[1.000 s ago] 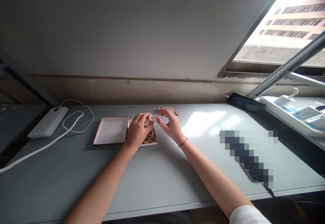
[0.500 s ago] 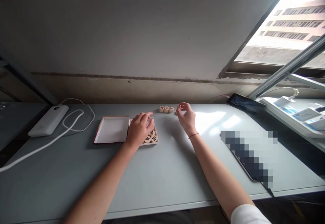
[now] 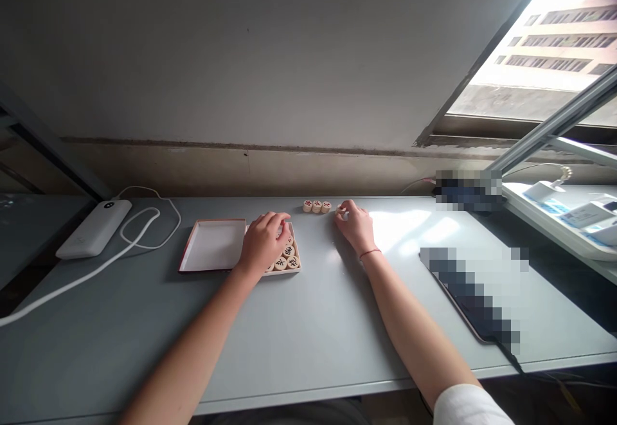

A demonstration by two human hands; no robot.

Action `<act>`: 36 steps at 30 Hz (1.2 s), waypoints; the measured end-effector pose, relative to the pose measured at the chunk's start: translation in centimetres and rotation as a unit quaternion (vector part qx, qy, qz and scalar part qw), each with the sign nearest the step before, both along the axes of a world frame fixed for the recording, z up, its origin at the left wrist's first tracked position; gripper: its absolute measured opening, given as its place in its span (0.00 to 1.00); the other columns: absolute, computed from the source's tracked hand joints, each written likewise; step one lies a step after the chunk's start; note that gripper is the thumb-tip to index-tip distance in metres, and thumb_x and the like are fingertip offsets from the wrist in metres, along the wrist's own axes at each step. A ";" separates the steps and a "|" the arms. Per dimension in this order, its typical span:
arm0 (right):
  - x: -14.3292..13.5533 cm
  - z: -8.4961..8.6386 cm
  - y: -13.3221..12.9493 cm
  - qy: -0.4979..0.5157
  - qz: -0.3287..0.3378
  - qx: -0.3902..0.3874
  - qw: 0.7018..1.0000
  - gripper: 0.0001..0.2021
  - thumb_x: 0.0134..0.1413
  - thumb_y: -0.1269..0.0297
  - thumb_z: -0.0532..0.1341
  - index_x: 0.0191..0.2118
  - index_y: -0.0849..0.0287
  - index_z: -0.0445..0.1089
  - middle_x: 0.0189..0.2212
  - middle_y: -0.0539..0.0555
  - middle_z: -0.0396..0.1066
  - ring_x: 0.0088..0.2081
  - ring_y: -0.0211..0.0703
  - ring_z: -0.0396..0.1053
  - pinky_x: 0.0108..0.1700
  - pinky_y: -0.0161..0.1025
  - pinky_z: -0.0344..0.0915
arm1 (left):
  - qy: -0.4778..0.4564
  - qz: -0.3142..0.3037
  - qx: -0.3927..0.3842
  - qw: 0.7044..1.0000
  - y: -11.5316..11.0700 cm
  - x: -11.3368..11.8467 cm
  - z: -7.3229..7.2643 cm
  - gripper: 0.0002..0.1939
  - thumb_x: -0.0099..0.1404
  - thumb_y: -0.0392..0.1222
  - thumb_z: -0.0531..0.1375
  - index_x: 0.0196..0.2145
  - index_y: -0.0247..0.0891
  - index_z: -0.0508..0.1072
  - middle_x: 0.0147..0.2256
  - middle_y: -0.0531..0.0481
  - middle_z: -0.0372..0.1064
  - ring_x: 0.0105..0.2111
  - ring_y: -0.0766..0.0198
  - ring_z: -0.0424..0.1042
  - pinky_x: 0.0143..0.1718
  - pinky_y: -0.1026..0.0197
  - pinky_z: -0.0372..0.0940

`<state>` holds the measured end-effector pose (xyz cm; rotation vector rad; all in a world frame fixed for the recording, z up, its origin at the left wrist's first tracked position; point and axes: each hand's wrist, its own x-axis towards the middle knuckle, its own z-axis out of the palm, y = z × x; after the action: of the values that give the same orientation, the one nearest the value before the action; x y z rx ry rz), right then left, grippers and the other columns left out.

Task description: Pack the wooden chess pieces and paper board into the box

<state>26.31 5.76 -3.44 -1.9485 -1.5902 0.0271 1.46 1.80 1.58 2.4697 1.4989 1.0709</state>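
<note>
My left hand [image 3: 263,240] is over an open shallow box [image 3: 299,269] of wooden Chinese chess pieces [image 3: 280,262], covering part of them. Its thumb and fingers are curved and apart, and I see nothing between them. Off to the right, my right hand [image 3: 355,224], with a thin red cord on the wrist, pinches a single Chinese chess piece [image 3: 340,209] at the table top. The fingers hide most of that piece. Just left of it, red-marked Chinese chess pieces [image 3: 317,206] stand side by side in a short row.
The white-lined box lid [image 3: 214,246] lies left of the box. A white power bank [image 3: 94,229] with a looping white cable [image 3: 96,272] is at the left. On the right are a pixelated dark flat object [image 3: 470,296] and a white tray [image 3: 559,219]. A wall backs the table.
My right hand has come down slightly with its piece, next to the row. The left hand stays over the box almost unmoved. The view has shifted a little.
</note>
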 end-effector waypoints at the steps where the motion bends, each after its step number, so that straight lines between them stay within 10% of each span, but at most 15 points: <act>1: 0.0 -0.1 0.1 -0.002 0.003 0.001 1.000 0.07 0.49 0.67 0.56 0.36 0.54 0.67 0.32 0.54 0.74 0.37 0.51 0.65 0.36 0.41 0.56 | 0.002 -0.003 -0.004 1.000 0.2 0.0 0.2 0.10 0.67 0.34 0.52 0.40 0.40 0.72 0.37 0.50 0.74 0.38 0.61 0.72 0.41 0.60 0.65; 16: -1.4 0.7 -0.3 -0.007 0.041 0.090 0.995 0.09 0.54 0.64 0.56 0.41 0.57 0.68 0.40 0.59 0.73 0.43 0.53 0.65 0.43 0.45 0.60 | 0.064 0.001 -0.014 0.998 1.3 -6.3 -0.7 0.12 0.65 0.36 0.51 0.37 0.41 0.75 0.35 0.50 0.74 0.35 0.60 0.70 0.41 0.57 0.64; 24: -7.9 1.9 -3.0 0.061 0.311 0.004 0.948 0.16 0.66 0.57 0.46 0.39 0.55 0.69 0.24 0.51 0.69 0.25 0.41 0.64 0.30 0.36 0.56 | 0.178 0.020 -0.092 0.980 0.4 -6.4 -1.2 0.15 0.66 0.40 0.50 0.29 0.40 0.76 0.40 0.45 0.70 0.43 0.51 0.64 0.41 0.51 0.63; 36: -8.7 1.5 -3.4 0.016 0.304 -0.028 0.952 0.17 0.67 0.55 0.46 0.40 0.57 0.69 0.24 0.52 0.71 0.27 0.41 0.67 0.35 0.36 0.57 | 0.148 -0.006 -0.243 0.959 0.2 -6.8 0.7 0.13 0.64 0.43 0.49 0.35 0.44 0.73 0.38 0.51 0.75 0.47 0.51 0.65 0.50 0.48 0.59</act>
<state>17.63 2.32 -1.98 -1.4138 -2.1244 0.3538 -5.31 2.01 2.30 2.3365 1.5765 0.2760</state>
